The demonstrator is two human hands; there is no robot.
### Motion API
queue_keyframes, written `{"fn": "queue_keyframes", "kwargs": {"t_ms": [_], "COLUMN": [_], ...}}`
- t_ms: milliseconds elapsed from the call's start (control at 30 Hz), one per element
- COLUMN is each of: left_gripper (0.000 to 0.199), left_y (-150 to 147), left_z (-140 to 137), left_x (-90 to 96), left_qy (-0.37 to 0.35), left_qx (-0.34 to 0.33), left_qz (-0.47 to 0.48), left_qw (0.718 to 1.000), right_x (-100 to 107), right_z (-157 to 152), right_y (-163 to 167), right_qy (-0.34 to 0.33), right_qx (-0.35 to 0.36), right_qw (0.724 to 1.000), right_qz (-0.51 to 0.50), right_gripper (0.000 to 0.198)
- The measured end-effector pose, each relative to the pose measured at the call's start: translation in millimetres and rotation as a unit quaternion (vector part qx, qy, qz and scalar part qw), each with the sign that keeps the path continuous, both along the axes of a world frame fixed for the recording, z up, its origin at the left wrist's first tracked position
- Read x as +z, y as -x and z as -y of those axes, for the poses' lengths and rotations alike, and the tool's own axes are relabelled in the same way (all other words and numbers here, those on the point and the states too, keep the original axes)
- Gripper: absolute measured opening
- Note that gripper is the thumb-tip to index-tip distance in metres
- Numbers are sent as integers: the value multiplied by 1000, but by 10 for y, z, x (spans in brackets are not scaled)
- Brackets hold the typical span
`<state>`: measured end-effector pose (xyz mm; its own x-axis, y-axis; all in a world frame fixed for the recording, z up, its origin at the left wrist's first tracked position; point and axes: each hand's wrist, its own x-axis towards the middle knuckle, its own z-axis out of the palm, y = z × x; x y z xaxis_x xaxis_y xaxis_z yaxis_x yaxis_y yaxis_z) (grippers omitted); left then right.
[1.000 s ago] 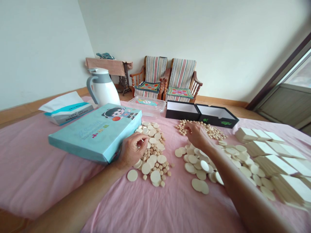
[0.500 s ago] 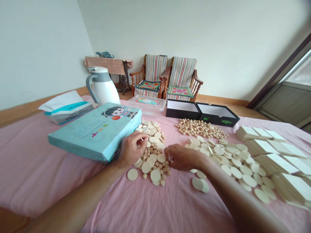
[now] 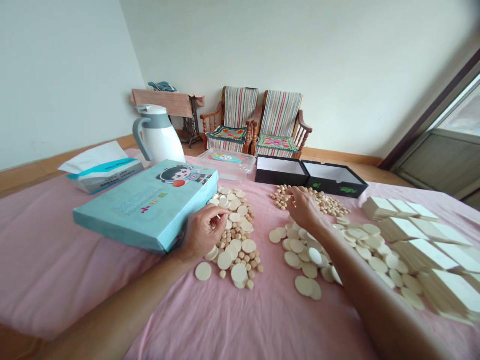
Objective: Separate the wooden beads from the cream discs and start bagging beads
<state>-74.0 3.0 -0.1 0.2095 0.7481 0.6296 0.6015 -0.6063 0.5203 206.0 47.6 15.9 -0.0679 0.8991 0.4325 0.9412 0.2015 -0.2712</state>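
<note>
My left hand (image 3: 204,230) rests at the left side of a mixed pile of wooden discs (image 3: 234,217) and small wooden cubes (image 3: 243,257). Its thumb and fingers are drawn together; whatever lies between them is hidden. My right hand (image 3: 304,207) hovers over the left part of a heap of small wooden cubes (image 3: 330,204). Its fingers are bent inward in a pinch, and I cannot make out anything in them. Below my right wrist spreads a larger heap of round wooden discs (image 3: 300,245), partly covered by my forearm.
A light blue cartoon box (image 3: 150,205) lies left of the mixed pile, near a white jug (image 3: 161,137) and a tissue pack (image 3: 105,170). Two open black boxes (image 3: 283,177) and a clear plastic lid (image 3: 242,162) stand behind. Stacked wooden rectangles (image 3: 423,250) line the right.
My right hand has moved from the right edge of the mixed pile, forward and to the right, over the heap of cubes. My left hand has stayed nearly still.
</note>
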Motion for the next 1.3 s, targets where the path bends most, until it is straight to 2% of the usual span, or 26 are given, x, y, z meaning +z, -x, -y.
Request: {"fn": "queue_keyframes", "kwargs": {"t_ms": [67, 133, 267, 433, 567, 833, 1100, 1200, 1300], "left_gripper": [14, 13, 15, 16, 15, 16, 15, 15, 16], "left_y": [0, 1, 2, 5, 6, 9, 5, 7, 10], "left_z": [-1, -3, -3, 3, 3, 2, -1, 0, -2], "left_x": [-1, -1, 2, 8, 7, 3, -3, 3, 3], "left_qy": [-1, -1, -4, -7, -7, -1, 1, 0, -2], "left_qx": [2, 2, 0, 3, -1, -2, -1, 1, -1], "left_qz": [4, 6, 1, -4, -1, -2, 0, -1, -7], "left_qw": [1000, 1000, 1000, 1000, 1000, 1000, 1000, 1000, 1000], "right_x": [81, 182, 328, 322, 286, 344, 330, 303, 228], "right_z": [53, 146, 388, 610, 676, 732, 782, 683, 458], "right_y": [34, 120, 378, 628, 706, 702, 756, 673, 475], "right_qy": [18, 71, 219, 279, 290, 294, 278, 276, 227], "right_qx": [31, 80, 218, 266, 302, 284, 304, 289, 209], "right_qw": [999, 994, 951, 919, 902, 894, 889, 900, 942], "right_qz": [-6, -4, 17, 82, 105, 184, 199, 172, 135], "right_gripper": [19, 15, 12, 14, 19, 17, 19, 19, 20]}}
